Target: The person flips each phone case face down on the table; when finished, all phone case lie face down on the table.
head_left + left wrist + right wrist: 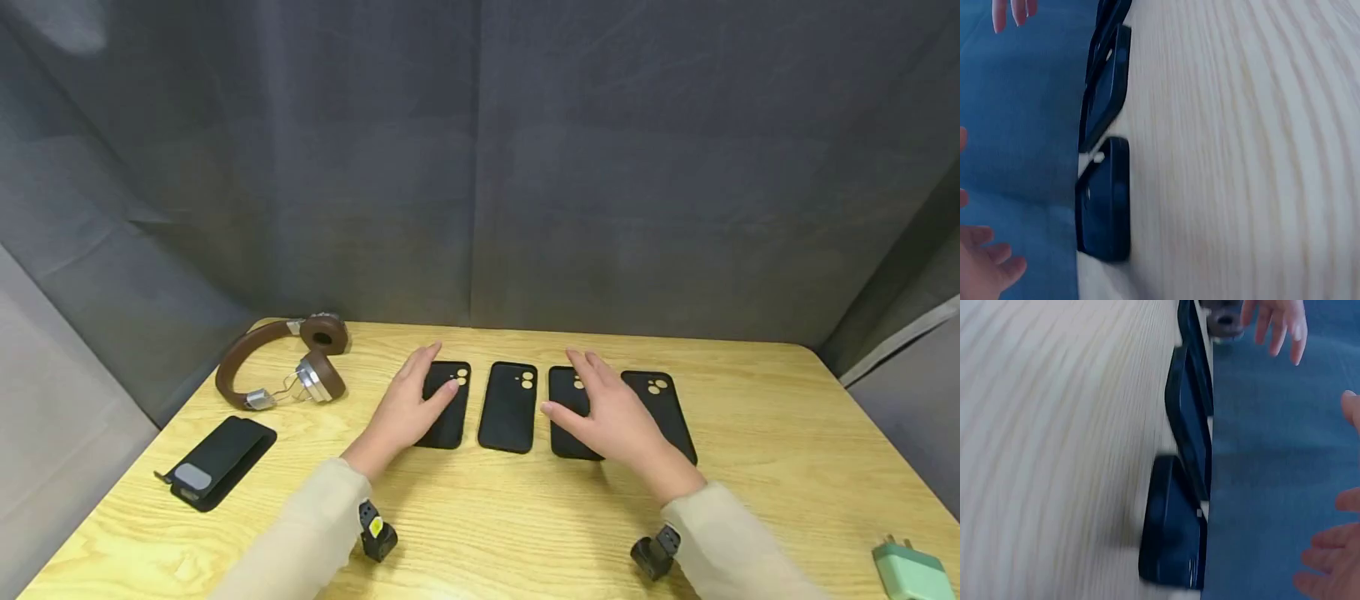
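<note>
Left hand (402, 408), right hand (617, 418): grips spread, empty, above phone cases (507, 410) right of headphones (321, 375); dipping could skew them.

Head view downward; wrist views close, sharing cases (507, 408)

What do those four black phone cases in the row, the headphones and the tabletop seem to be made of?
The phone cases look like plastic or silicone: mostly matte black, with thin moulded rims. The headphones seem covered in brown leather or imitation leather, with shiny silvery parts, probably metal. The tabletop is wood or wood-look laminate, judging by its yellow grain.
</note>
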The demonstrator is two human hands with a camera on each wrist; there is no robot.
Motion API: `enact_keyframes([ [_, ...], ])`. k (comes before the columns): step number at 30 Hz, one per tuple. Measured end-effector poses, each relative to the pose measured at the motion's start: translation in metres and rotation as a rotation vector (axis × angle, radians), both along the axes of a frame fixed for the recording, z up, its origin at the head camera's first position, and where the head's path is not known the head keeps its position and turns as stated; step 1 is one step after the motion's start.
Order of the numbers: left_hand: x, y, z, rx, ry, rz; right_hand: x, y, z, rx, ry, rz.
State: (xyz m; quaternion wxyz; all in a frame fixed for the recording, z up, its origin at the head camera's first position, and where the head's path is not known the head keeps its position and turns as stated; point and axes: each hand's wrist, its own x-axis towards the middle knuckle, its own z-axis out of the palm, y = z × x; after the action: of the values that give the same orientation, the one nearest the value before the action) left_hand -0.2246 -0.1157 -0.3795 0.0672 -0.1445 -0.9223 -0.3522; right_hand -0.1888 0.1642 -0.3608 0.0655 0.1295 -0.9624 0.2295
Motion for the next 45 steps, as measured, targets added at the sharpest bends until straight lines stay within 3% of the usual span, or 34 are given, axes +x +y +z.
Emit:
enact_keyframes([
  [6, -0.009, -0.019, -0.01, 0.142, -0.054, 0.047, -0.001, -0.03, -0.002, -0.132, -0.005, 0.045],
  [17, -0.022, -0.037, -0.03, 0.317, -0.185, 0.155, -0.002, -0.083, -0.021, -0.464, -0.159, 0.049],
  [24, -0.026, -0.04, -0.034, 0.473, -0.29, 0.143, -0.007, -0.105, -0.039, -0.659, -0.296, -0.008],
  [28, -0.026, -0.04, -0.035, 0.501, -0.323, 0.143, -0.009, -0.114, -0.045, -0.679, -0.331, -0.041],
  [38, -0.027, -0.038, -0.042, 0.473, -0.332, 0.161, -0.01, -0.128, -0.053, -0.714, -0.405, -0.063],
  [45, -0.03, -0.035, -0.042, 0.414, -0.358, 0.172, -0.01, -0.133, -0.051, -0.655, -0.392, -0.095],
])
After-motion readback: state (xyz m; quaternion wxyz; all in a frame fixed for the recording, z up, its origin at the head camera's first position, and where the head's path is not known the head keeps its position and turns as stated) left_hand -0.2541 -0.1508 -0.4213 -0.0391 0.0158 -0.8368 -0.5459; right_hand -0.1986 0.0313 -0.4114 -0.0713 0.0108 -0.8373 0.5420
